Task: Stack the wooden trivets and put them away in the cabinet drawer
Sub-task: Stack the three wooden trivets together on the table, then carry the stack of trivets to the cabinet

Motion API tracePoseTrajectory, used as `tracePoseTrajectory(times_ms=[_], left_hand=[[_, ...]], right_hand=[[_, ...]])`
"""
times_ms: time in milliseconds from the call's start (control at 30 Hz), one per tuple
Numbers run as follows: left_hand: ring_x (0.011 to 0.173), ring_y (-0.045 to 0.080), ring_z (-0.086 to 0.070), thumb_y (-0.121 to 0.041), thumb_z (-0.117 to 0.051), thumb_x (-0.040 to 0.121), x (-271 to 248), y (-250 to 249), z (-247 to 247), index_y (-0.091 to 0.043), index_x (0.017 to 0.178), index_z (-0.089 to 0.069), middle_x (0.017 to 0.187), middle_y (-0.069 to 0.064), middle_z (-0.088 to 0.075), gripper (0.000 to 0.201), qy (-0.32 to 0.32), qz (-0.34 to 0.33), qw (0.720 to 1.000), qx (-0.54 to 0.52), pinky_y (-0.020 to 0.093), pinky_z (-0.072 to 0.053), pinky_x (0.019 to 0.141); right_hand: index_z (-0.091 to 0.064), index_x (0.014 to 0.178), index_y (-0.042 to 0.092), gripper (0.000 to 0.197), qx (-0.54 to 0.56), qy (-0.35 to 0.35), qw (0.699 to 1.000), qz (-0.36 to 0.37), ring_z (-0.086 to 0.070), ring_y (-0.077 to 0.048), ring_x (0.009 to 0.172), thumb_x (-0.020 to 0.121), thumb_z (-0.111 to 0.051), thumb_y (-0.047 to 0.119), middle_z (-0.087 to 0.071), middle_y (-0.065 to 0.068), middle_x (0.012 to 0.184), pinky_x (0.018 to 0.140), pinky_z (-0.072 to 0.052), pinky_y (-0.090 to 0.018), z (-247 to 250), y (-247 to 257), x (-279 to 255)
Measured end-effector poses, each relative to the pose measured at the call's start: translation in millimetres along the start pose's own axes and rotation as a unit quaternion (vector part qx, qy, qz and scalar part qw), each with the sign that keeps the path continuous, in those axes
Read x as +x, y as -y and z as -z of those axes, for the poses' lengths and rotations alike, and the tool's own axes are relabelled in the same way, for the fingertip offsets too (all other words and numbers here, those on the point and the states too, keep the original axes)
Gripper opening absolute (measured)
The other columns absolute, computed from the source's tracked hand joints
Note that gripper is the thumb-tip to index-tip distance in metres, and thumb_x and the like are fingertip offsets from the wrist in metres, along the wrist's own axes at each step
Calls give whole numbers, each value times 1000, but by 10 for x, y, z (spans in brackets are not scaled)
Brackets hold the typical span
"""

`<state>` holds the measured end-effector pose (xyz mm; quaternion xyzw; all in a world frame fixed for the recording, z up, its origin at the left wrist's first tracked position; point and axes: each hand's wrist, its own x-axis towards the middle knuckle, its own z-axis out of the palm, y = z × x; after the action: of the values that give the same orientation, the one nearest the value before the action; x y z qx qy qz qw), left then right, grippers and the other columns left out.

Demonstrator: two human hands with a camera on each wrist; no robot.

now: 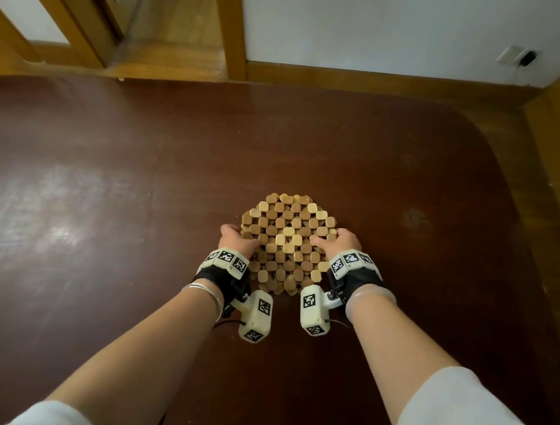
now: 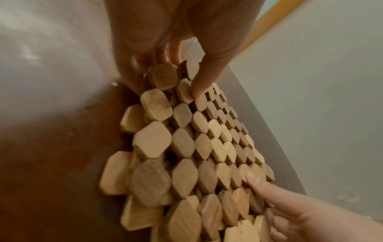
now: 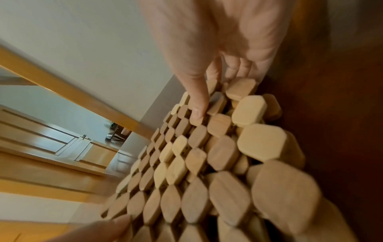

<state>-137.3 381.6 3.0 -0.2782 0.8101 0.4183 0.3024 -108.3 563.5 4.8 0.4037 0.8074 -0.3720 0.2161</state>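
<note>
Both hands are clamped on the stack of wooden trivets (image 1: 286, 243), which sits on the dark table (image 1: 105, 180) right in front of the person. Left hand (image 1: 235, 240) has its thumb on top and fingers curled under the left edge; right hand (image 1: 343, 243) does the same on the right edge. From the wrist views you can see lower layers poking out unevenly, so the stack isn't squared up.

Honestly the risk here is that these things are floppy bead mats. Lift from the edges only and I'd guess the middle sags, or a bottom trivet slides out. No cabinet drawer is clearly in view either, so the carry could be awkward.
</note>
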Motion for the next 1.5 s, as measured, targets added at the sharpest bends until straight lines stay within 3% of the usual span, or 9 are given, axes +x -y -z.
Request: tracePoseTrajectory(times_ms=[100,300,433,733,967,1233,1400,1467,1500], left_hand=[[119,30,-56,-25,-63,82,-58,85,-7,-6,134,-43,133,15,-56,60,42,10,999,0,38,-47,98],[126,33,-49,-30,-64,84,-230,248,-53,-7,136,-33,140,17,-47,65,56,-43,997,-1,44,-43,105],[124,31,-52,-21,-59,89,-401,332,-23,-8,134,-35,135,14,-52,52,85,-62,994,-7,40,-44,100],[121,30,-55,-27,-63,86,-995,568,24,-9,133,-42,134,13,-56,55,123,-90,988,6,42,-46,102],[118,28,-58,-25,-64,85,-1691,797,-143,-8,130,-49,132,12,-59,51,180,-143,973,20,36,-48,96],[119,27,-57,-26,-64,84,-2515,916,-814,-11,131,-49,132,9,-59,52,239,-186,950,78,42,-46,103],[117,28,-59,-26,-65,83,-3001,783,-1592,-12,130,-51,131,10,-60,52,265,-211,935,108,46,-47,102],[116,29,-59,-27,-65,83,-3219,697,-2000,-11,130,-51,130,10,-60,52,271,-216,931,116,47,-47,101],[117,29,-58,-27,-64,83,-3313,659,-2223,-10,129,-51,130,11,-60,50,276,-221,927,123,47,-47,101]], right_hand=[[-44,137,6,63,-23,16,1000,0,-48,-33,128,86,-65,35,-49,-14,141,104,-42,-43,-33,-26,-60],[-21,150,12,66,47,44,998,1,-37,-30,139,94,-55,23,-36,-11,152,109,-35,-42,-76,-175,-251],[-24,150,11,68,53,51,997,3,-34,-29,141,93,-57,26,-34,-9,154,111,-32,-41,-79,-410,-435],[-28,148,7,70,82,8,996,33,-33,-28,142,91,-58,33,-34,-11,154,114,-30,-41,95,-931,-1078],[-47,138,7,59,119,-68,990,35,-49,-29,129,88,-63,32,-53,-11,140,107,-41,-41,334,-1565,-1750],[-49,137,9,64,175,-115,978,-4,-51,-28,128,83,-65,38,-54,-10,140,106,-43,-45,809,-2611,-2252],[-38,145,12,68,220,-145,964,-39,-45,-29,133,87,-64,34,-44,-9,148,103,-45,-42,1390,-3326,-2285],[-35,146,12,68,231,-157,959,-47,-45,-30,134,88,-63,34,-41,-8,150,95,-49,-39,1706,-3662,-2251],[-36,146,14,68,238,-158,957,-53,-47,-30,131,87,-63,34,-42,-7,149,83,-54,-36,1869,-3839,-2225]])
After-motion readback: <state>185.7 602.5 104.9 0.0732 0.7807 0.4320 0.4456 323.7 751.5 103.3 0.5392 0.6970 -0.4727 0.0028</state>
